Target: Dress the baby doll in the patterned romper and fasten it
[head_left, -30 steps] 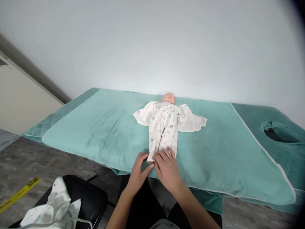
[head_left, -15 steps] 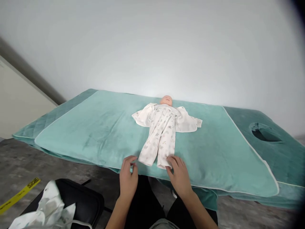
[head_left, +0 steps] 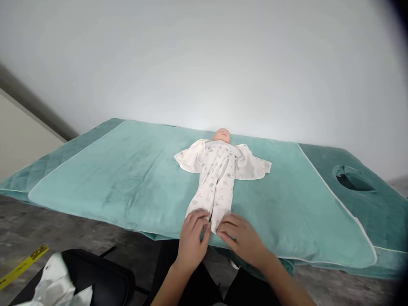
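White, printed with small grey figures, a two-legged cloth garment (head_left: 216, 178) lies flat on the teal plush-covered table (head_left: 280, 208), its leg ends toward the person. The left hand (head_left: 193, 238) rests over the garment's left leg end, fingers bent and thumb separated from them by a small gap; whether it grips the fabric cannot be told. The right hand (head_left: 244, 238) is at the garment's right leg end, its thumb and fingers close together at the hem; a pinch cannot be confirmed. Just beyond the garment's upper end is a smooth pink doll's head (head_left: 222, 135). White long-sleeved cloth, a spread top (head_left: 251, 166), extends out on both sides of the garment. Well to the garment's left, below table level, stands a black padded chair (head_left: 98, 274).
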`<state>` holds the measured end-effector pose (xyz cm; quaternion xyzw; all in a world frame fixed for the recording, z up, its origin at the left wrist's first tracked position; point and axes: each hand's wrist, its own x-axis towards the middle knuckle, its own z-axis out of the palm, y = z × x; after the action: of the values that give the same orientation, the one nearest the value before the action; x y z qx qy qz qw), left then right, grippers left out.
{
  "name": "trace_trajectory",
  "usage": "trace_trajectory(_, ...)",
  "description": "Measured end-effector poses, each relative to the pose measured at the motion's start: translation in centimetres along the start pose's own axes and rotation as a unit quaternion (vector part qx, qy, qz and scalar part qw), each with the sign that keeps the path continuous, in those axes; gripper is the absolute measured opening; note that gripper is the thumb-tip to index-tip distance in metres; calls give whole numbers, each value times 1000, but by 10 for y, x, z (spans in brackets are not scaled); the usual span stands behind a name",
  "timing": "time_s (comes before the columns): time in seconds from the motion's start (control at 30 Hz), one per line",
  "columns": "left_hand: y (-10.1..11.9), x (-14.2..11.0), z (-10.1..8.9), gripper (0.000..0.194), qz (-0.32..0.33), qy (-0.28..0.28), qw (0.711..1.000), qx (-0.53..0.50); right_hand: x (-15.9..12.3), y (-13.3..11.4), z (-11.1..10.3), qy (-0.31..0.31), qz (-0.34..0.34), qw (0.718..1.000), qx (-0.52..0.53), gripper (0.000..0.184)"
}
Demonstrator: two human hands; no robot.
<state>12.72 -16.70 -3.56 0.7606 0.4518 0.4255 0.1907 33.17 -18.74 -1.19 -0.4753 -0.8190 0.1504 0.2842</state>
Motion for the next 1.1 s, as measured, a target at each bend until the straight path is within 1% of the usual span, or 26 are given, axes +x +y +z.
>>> trace_trajectory(0.07,-15,9,-4,11,-44,25,998,-34,20,24,-16,55,18,998,12,14)
trace_trajectory(0.1,-25,18,-4,11,-67,32,996,-51,36,38,-26,90,34,995,13,15)
trace_trajectory(0.13,-36,31,-2,11,-87,35,993,-66,56,52,-36,110,48,993,16,17)
trace_trajectory(0.2,-60,67,7,14,-112,30,989,-94,105,80,-54,126,66,990,21,22)
trace_trajectory(0.27,-83,111,22,19,-127,34,984,-120,161,109,-63,115,73,990,21,25)
trace_trajectory(0.33,-100,158,40,27,-125,46,981,-139,212,136,-65,84,86,993,20,26)
trace_trajectory(0.4,-109,199,57,27,-97,50,986,-127,250,160,-63,42,121,992,9,23)
trace_trajectory(0.43,-111,217,63,26,-83,45,988,-122,263,170,-63,18,132,991,5,23)
trace_trajectory(0.5,-111,246,71,26,-64,21,991,-112,276,187,-66,-31,148,988,11,31)
trace_trajectory(0.57,-111,266,74,29,-65,-14,992,-111,278,196,-73,-83,150,984,38,39)
trace_trajectory(0.63,-115,277,74,32,-71,-37,988,-132,276,199,-81,-131,135,980,70,43)
trace_trajectory(0.7,-123,282,74,31,-80,-47,980,-174,274,196,-85,-149,92,980,93,42)
trace_trajectory(0.77,-132,283,76,31,-89,-52,972,-210,274,190,-83,-147,50,982,108,37)
trace_trajectory(0.8,-135,282,77,32,-94,-55,970,-218,276,188,-80,-141,40,983,112,35)
trace_trajectory(0.87,-137,281,78,34,-103,-59,969,-217,283,183,-71,-122,51,986,101,32)
trace_trajectory(0.97,-132,280,76,31,-128,-59,970,-200,297,179,-59,-81,68,994,34,28)
trace_trajectory(1.03,-128,280,74,25,-151,-41,969,-189,307,177,-54,-75,66,995,-13,25)
trace_trajectory(1.1,-128,280,73,19,-175,-2,968,-178,315,175,-49,-80,79,993,-40,21)
